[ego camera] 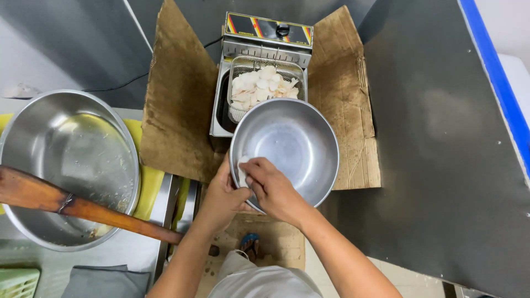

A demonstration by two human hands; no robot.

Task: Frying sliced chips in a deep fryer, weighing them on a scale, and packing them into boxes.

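A round, shiny steel bowl [284, 152] is tilted toward the person just in front of the electric fryer's wire basket of pale chips [264, 88]. The left hand [223, 193] clamps its near rim from outside. The right hand [273, 187], nearer the bowl's middle, reaches over that rim, fingers pinched on a small white piece [242, 172] against the inner wall.

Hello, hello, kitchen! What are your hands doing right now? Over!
Left hand grips the steel bowl by its near rim. Right hand inside it, fingers on a white chip. Fryer basket just beyond, full of chips. Nothing blocking.
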